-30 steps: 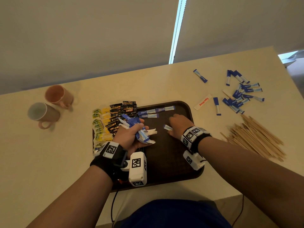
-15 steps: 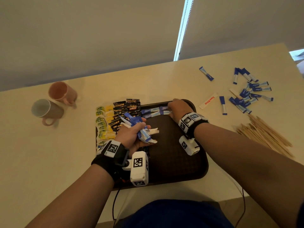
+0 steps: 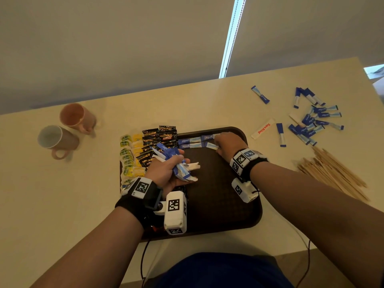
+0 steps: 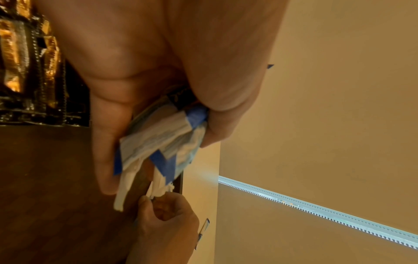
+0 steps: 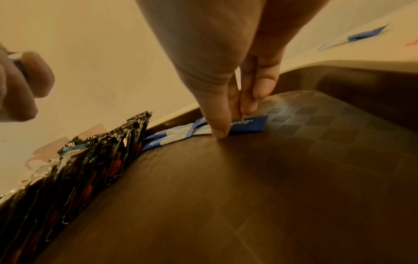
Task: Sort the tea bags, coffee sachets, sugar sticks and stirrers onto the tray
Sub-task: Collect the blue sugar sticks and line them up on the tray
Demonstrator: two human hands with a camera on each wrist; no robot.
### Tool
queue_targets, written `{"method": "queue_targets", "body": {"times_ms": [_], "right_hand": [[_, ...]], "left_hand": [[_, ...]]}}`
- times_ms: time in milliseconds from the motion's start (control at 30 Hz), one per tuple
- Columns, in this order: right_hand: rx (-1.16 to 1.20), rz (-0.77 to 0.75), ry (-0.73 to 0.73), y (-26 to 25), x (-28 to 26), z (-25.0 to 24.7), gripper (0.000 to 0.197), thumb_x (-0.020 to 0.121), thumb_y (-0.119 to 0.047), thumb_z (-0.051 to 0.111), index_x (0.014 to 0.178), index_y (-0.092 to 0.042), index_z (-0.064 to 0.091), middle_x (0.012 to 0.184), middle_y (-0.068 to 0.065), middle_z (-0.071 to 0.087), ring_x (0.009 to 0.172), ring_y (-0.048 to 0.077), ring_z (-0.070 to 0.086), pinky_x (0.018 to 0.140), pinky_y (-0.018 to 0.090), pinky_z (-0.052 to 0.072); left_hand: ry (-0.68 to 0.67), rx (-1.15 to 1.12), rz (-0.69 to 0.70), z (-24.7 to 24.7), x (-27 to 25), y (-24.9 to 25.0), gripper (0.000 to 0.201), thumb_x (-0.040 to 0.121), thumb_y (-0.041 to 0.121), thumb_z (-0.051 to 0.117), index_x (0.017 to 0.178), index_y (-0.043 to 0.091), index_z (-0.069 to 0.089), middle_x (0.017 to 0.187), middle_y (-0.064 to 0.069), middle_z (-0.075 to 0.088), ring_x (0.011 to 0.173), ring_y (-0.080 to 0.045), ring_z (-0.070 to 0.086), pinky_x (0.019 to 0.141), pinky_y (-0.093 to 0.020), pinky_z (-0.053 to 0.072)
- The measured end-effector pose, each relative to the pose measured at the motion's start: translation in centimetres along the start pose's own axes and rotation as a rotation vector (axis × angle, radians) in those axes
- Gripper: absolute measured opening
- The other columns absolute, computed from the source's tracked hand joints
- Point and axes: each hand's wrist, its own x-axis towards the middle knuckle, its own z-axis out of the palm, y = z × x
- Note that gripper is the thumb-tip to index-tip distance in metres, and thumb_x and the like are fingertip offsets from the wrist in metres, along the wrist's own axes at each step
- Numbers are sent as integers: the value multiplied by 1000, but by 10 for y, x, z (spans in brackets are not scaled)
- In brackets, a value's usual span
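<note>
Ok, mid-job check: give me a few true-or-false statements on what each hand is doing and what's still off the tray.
1. The left hand grips a bunch of sugar sticks. True.
2. The right hand hangs over the stirrers. False: it is setting a stick down at the tray's far edge.
3. The stirrers lie on the tray. False: they lie on the table, to its right.
4. Loose sugar sticks remain on the table. True.

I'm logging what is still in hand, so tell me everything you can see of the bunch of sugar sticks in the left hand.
The bunch of sugar sticks is a crumpled fistful of thin paper sachets, blue at one end and pale blue-white along the rest. The left hand grips it with fingers and thumb curled round, above the tray beside the coffee sachets. Ends stick out of both sides of the fist.
</note>
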Motion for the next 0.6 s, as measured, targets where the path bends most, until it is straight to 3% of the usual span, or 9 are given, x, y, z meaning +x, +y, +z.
{"method": "queue_targets", "body": {"times_ms": [167, 267, 333, 400, 500, 600], "right_hand": [[72, 78, -70, 0, -7, 1, 27, 93, -34, 62, 107, -11, 63, 104, 10, 66, 97, 25, 63, 81, 33, 51], [52, 101, -12, 3, -10, 0, 28, 99, -34, 50, 99, -11, 66, 98, 10, 68, 89, 25, 64, 80, 36, 54], [53, 43, 39, 7, -11, 0, 16, 97, -19, 53, 107, -15, 65, 108, 9, 65, 98, 27, 62, 86, 38, 53], [32, -81, 21, 12, -10, 3, 32, 90, -6, 62, 117, -23, 66, 119, 4, 56, 111, 24, 53, 95, 36, 48], [-40, -208, -9, 11, -13, 5, 32, 90, -13, 66, 120, -24, 69, 120, 1, 49, 115, 21, 45, 93, 29, 40], [-26, -198, 4, 10, -14, 8, 24, 92, -26, 65, 115, -21, 71, 115, 3, 54, 113, 21, 48, 90, 30, 42]], "left_hand": [[-3, 6, 9, 1, 0, 0, 18, 99, 9, 55, 115, 13, 61, 110, -17, 64, 97, -33, 65, 53, -46, 60], [1, 14, 18, 2, 0, 0, 19, 99, 10, 54, 117, 13, 60, 109, -16, 64, 97, -32, 65, 54, -45, 60], [2, 17, 29, 0, -1, 0, 19, 99, 9, 54, 117, 14, 61, 107, -15, 65, 96, -31, 66, 55, -46, 60], [7, 21, 38, 0, -2, -1, 19, 99, 9, 55, 116, 13, 61, 104, -15, 67, 93, -31, 67, 56, -47, 61], [9, 24, 37, 0, -3, -1, 18, 99, 9, 55, 115, 13, 62, 102, -13, 67, 92, -31, 67, 58, -48, 61], [10, 23, 37, 0, -3, -1, 15, 99, 9, 55, 111, 14, 62, 100, -13, 67, 93, -31, 67, 61, -49, 61]]}}
